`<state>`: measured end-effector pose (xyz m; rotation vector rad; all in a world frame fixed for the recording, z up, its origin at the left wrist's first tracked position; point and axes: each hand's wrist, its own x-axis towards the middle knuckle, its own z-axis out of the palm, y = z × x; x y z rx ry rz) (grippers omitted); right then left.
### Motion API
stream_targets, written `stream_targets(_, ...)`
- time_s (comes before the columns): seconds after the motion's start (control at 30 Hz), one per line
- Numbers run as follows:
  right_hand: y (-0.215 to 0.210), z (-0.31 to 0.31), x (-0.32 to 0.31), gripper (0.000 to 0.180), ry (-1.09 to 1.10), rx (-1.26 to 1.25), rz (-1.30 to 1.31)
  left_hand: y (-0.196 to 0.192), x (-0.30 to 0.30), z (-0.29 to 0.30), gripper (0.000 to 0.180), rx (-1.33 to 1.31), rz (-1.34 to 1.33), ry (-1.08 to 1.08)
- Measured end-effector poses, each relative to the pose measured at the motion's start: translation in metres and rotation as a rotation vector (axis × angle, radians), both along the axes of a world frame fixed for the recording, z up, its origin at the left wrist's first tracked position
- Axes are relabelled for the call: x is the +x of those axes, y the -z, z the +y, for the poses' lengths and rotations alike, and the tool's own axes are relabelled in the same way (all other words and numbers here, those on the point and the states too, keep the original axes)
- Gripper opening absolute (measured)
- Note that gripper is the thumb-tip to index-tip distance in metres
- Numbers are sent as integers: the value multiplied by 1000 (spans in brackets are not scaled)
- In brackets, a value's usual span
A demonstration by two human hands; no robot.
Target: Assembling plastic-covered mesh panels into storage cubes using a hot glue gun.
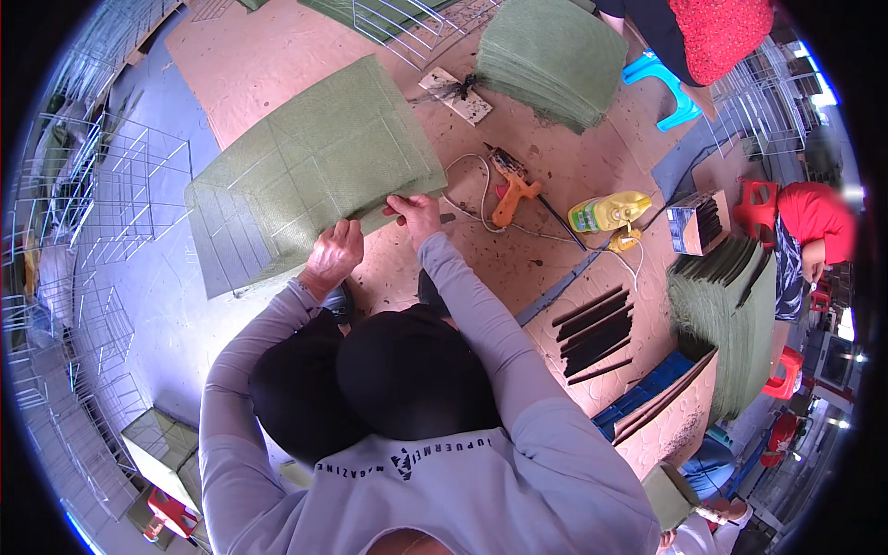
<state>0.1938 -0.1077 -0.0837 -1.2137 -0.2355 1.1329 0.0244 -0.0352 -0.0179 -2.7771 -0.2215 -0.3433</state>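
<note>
A wire-frame box covered in green mesh fabric [314, 166] lies on the brown board [268, 65] in front of me. My left hand [335, 254] presses on the box's near edge, fingers curled over the fabric. My right hand [413, 215] pinches the same edge a little to the right, where the green fabric folds over the wire. An orange glue gun [511, 196] with a white cord lies just right of my right hand, untouched.
A stack of green fabric sheets [553, 57] sits at the back, another stack [726, 319] at right. A yellow bottle [609, 212], a small carton [698, 222] and black strips [597, 333] lie right of the gun. Wire racks [102, 203] fill the left. Other people stand at the right.
</note>
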Motion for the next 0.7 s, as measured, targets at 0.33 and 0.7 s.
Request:
stream_targets(0.33, 27, 0, 7, 12, -63, 65, -37, 6, 4, -2, 9, 70, 14, -30)
stream_targets(0.7, 14, 13, -16, 15, -113, 52, -118, 5, 4, 1, 8, -10, 2, -35)
